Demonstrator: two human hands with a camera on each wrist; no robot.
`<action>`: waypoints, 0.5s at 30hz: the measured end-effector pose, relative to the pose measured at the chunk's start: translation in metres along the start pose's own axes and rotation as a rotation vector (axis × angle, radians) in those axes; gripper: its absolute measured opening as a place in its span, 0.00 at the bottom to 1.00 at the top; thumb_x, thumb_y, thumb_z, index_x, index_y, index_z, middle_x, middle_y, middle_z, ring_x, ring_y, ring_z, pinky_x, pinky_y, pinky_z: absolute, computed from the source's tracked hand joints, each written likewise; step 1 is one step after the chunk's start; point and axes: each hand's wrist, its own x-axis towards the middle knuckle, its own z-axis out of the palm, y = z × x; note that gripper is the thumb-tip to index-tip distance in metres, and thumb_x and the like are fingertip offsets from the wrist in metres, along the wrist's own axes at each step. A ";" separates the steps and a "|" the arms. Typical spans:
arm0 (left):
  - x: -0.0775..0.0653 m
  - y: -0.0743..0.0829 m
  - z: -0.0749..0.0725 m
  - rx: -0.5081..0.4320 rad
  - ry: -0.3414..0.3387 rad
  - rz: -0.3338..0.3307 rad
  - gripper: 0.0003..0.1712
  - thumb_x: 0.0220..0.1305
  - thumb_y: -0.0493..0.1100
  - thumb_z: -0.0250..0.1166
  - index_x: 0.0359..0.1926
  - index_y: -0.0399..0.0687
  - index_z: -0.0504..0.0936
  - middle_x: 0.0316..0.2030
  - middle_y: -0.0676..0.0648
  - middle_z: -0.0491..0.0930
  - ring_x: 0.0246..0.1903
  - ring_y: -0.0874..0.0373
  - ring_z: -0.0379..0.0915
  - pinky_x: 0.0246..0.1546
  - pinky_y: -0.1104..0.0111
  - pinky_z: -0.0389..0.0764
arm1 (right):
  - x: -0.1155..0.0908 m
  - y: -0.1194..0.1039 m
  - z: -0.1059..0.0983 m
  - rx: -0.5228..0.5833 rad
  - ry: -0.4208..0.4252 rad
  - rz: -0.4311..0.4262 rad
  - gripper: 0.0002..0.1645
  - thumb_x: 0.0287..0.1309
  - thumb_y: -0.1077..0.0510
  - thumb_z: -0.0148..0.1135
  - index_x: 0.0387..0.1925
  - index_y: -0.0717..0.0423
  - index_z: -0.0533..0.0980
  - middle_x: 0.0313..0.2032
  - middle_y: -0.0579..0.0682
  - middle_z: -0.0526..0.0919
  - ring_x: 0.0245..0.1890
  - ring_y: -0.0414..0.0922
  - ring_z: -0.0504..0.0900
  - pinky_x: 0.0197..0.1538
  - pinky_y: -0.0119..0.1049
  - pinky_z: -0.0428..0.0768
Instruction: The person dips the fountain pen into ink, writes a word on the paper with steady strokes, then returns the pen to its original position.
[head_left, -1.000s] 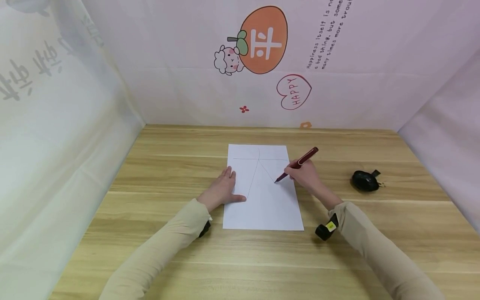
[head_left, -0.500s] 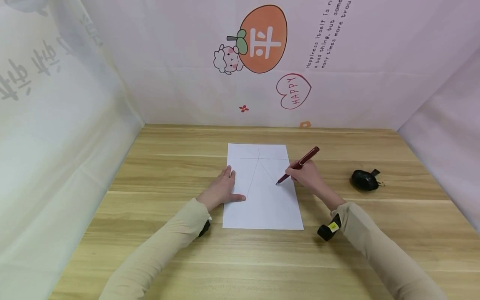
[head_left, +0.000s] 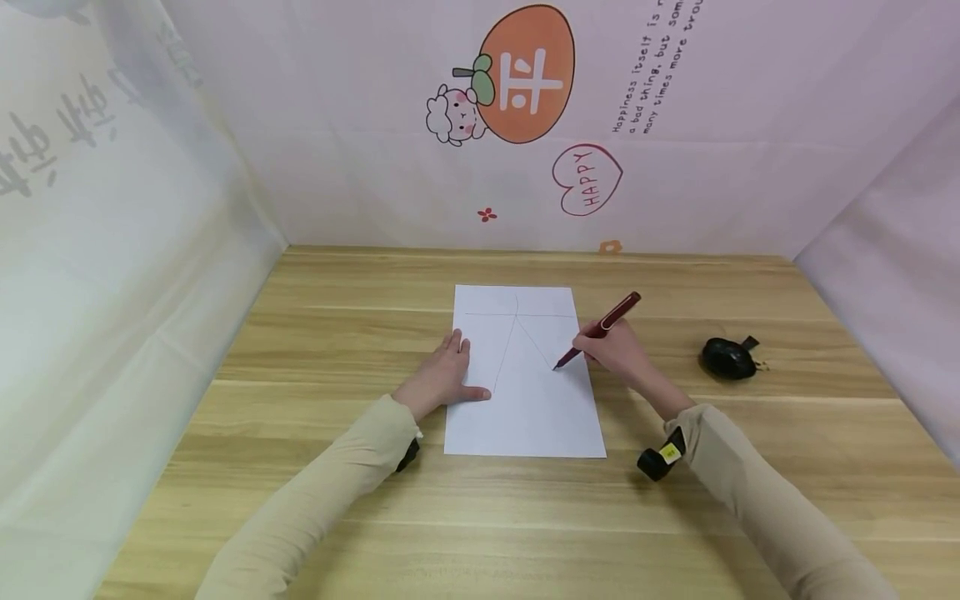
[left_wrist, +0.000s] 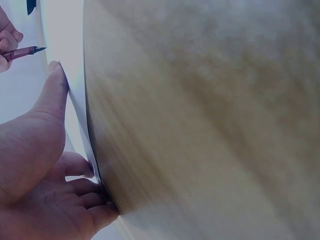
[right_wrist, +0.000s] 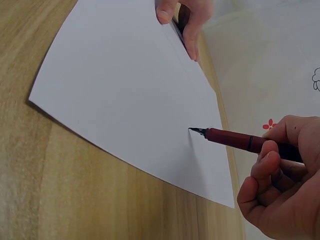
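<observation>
A white sheet of paper (head_left: 525, 425) lies on the wooden table, bearing a thin upright stroke, a crossing horizontal line and two slanting lines. My right hand (head_left: 618, 354) pinches a dark red fountain pen (head_left: 617, 312), its nib at the lower end of the right slanting line. In the right wrist view the pen's metal nib (right_wrist: 198, 130) shows close to the paper; whether it touches is hard to tell. My left hand (head_left: 442, 375) rests on the paper's left edge, thumb spread onto the sheet and fingers extended. The left wrist view shows its palm (left_wrist: 30, 150) from below.
A black rounded object (head_left: 729, 358) with a small tab sits on the table (head_left: 315, 333) to the right. White printed curtains (head_left: 360, 167) stand behind and at both sides. A black device with a yellow label (head_left: 662, 454) is strapped at the right wrist.
The pen tip has moved slightly down and right, lengthening the right slanting line a little. My right hand has shifted with it. The left hand stays in place on the paper.
</observation>
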 end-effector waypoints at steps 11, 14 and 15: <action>-0.003 0.001 -0.003 -0.006 0.004 0.011 0.58 0.54 0.66 0.63 0.71 0.32 0.48 0.73 0.34 0.40 0.73 0.43 0.37 0.73 0.58 0.49 | -0.003 -0.002 -0.004 -0.007 -0.018 0.004 0.12 0.53 0.59 0.55 0.34 0.65 0.76 0.16 0.47 0.72 0.16 0.37 0.67 0.20 0.29 0.65; -0.003 0.001 -0.002 -0.002 0.006 0.014 0.58 0.54 0.66 0.63 0.71 0.32 0.48 0.73 0.33 0.40 0.73 0.43 0.37 0.73 0.58 0.50 | -0.003 -0.002 -0.004 -0.007 -0.026 0.015 0.12 0.53 0.59 0.55 0.35 0.65 0.75 0.15 0.45 0.72 0.17 0.38 0.67 0.21 0.29 0.66; -0.003 0.001 -0.002 0.000 0.006 0.015 0.58 0.54 0.66 0.63 0.71 0.32 0.48 0.72 0.33 0.40 0.73 0.43 0.37 0.73 0.58 0.49 | -0.003 -0.002 -0.005 -0.005 -0.030 0.018 0.12 0.53 0.59 0.55 0.35 0.65 0.75 0.15 0.45 0.72 0.17 0.38 0.67 0.21 0.29 0.66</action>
